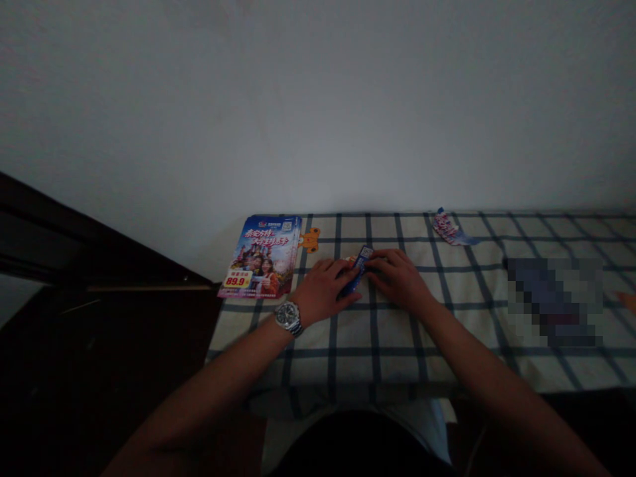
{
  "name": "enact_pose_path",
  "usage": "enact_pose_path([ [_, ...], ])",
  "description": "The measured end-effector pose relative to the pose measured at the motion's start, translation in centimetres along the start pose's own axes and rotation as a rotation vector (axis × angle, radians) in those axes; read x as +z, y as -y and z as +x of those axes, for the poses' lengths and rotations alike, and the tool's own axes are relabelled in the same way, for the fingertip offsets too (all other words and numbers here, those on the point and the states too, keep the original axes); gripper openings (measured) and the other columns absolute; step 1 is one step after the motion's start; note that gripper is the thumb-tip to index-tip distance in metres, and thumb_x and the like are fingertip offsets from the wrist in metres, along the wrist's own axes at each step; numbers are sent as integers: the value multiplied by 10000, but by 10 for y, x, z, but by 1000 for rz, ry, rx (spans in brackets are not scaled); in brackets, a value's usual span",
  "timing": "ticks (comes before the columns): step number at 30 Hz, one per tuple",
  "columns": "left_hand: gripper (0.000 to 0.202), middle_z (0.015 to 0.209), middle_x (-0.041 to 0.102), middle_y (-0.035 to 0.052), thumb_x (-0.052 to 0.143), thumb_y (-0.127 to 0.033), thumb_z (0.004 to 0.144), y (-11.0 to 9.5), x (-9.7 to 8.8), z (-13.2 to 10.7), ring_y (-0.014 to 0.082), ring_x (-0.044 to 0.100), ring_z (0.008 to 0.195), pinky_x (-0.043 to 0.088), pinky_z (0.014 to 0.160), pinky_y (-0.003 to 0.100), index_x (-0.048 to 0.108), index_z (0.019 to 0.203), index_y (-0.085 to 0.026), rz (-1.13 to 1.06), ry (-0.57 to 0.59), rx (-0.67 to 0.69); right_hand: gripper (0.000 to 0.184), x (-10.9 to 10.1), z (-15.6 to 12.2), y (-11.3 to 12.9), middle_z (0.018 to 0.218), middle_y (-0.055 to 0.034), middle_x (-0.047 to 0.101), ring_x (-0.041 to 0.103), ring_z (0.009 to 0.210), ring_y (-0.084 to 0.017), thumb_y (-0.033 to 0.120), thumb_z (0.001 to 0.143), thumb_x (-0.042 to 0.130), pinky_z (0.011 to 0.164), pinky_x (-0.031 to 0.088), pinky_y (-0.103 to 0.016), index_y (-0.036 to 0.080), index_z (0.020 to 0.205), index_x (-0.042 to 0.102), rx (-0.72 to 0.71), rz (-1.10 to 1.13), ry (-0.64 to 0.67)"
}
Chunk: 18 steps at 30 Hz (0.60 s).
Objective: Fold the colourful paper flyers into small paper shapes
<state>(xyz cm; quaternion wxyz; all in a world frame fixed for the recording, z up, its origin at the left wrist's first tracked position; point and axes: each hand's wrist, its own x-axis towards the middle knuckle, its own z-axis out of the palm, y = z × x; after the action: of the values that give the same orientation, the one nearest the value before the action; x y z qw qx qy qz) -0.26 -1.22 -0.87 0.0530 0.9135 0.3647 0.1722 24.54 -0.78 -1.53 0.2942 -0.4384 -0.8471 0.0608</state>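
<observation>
A narrow folded flyer (354, 281), blue with a QR code at its upper end, lies at a slant on the checked tablecloth between my hands. My left hand (325, 291), with a metal watch (288, 317) on the wrist, grips it from the left and covers part of it. From the other side the bent fingers of my right hand (397, 277) hold its right edge near the QR code; my right fingertips are partly hidden. To the left of my hands sits a stack of printed flyers (262, 258), blue and pink with "89.9" on the top one.
A crumpled piece of printed paper (447, 228) lies at the back right. The checked tablecloth (462, 331) covers the table, which stands against a pale wall (348, 106). A pixelated dark object (551, 301) lies at right. Dark floor shows beyond the table's left edge.
</observation>
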Motion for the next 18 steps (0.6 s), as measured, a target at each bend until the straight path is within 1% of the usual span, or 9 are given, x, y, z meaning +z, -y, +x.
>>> enact_pose_path([
  [7,557,1320,579,132,545,-559,981,-4,-1,1,300,553,1097,475,987,499,556,1409,-202,31,21,39,295,0,0,0,1314,-97,656,587,1220,-289,248,989,582,1074,502,-509,251,1272,667,-37,2,48],
  [13,554,1322,585,132,508,-570,998,-4,-1,1,277,559,1092,494,991,459,581,1371,-166,-6,36,87,342,5,-2,-5,1411,-95,623,556,1309,-294,259,988,586,1125,473,-515,241,1325,647,-76,-14,78],
  [16,520,1323,591,120,489,-549,1015,0,-4,1,265,569,1104,499,994,446,582,1381,-191,-47,35,112,337,6,-2,-6,1412,-94,626,560,1311,-290,265,994,586,1129,470,-512,235,1324,645,-69,-18,88],
  [18,478,1340,587,113,486,-535,1021,3,-6,1,265,571,1147,489,1015,454,603,1363,-222,-62,33,124,330,6,-2,-6,1409,-96,627,562,1308,-291,271,995,585,1129,470,-512,231,1316,648,-68,-19,88],
])
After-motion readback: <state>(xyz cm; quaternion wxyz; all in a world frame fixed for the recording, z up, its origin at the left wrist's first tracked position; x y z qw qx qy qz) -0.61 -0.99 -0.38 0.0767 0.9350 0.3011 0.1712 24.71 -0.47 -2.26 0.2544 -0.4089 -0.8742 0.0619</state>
